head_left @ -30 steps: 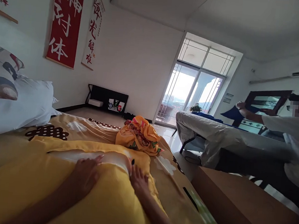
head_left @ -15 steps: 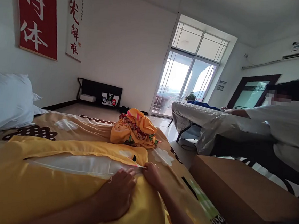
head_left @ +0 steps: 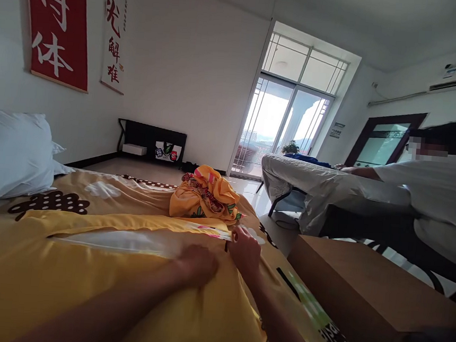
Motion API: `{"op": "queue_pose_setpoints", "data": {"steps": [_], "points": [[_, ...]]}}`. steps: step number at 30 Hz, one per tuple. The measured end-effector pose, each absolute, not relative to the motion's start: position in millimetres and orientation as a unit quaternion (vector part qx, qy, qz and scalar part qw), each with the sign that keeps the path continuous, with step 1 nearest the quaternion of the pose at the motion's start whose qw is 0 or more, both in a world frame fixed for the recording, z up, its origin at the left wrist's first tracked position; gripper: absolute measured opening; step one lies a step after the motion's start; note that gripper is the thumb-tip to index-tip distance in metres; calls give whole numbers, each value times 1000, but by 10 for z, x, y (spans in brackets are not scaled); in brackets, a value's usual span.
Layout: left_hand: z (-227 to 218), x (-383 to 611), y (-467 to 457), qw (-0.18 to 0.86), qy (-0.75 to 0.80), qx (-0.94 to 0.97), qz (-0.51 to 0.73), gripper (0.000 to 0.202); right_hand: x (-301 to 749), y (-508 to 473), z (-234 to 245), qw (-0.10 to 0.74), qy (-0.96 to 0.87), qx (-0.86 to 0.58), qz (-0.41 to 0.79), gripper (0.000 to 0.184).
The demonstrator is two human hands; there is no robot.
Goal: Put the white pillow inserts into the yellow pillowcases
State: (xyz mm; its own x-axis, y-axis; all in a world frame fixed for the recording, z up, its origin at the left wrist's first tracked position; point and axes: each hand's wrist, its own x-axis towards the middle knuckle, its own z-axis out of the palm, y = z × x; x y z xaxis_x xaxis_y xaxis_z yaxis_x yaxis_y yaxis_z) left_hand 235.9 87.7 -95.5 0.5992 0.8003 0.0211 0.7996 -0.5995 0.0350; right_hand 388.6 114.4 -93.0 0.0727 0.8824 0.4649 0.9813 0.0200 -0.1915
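Observation:
A yellow pillowcase (head_left: 94, 287) lies across the bed in front of me, its long opening showing the white pillow (head_left: 118, 240) inside. My left hand (head_left: 198, 264) rests on the yellow cover just below the right end of that opening, blurred, fingers curled down on the fabric. My right hand (head_left: 245, 249) is closed in a pinch at the opening's right end, on the zipper pull or the cover's edge; I cannot tell which.
A bundled orange patterned cloth (head_left: 205, 198) sits further down the bed. A white pillow (head_left: 9, 154) lies at the left. A brown cardboard box (head_left: 364, 295) stands at the right. Beyond it another person (head_left: 430, 188) works at a covered table (head_left: 322, 187).
My right hand has moved right and up along the opening, and the white gap is narrower than before. My left hand followed to the right on the cover.

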Motion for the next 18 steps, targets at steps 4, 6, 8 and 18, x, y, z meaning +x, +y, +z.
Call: {"op": "queue_pose_setpoints", "data": {"steps": [4,6,8,18], "points": [[-1177,2282,817,-38,438,888,134,37,3989,1148,-1022,272,-719,-629,-114,42],[-1253,2256,825,-37,413,889,196,42,4006,1158,-1068,275,-734,-611,-113,50],[-1290,2247,851,-20,399,898,184,47,4021,1173,-1067,242,-771,-583,-82,55],[-1129,2328,774,60,404,905,120,32,4175,1889,-1029,355,-725,-521,279,39]]}}
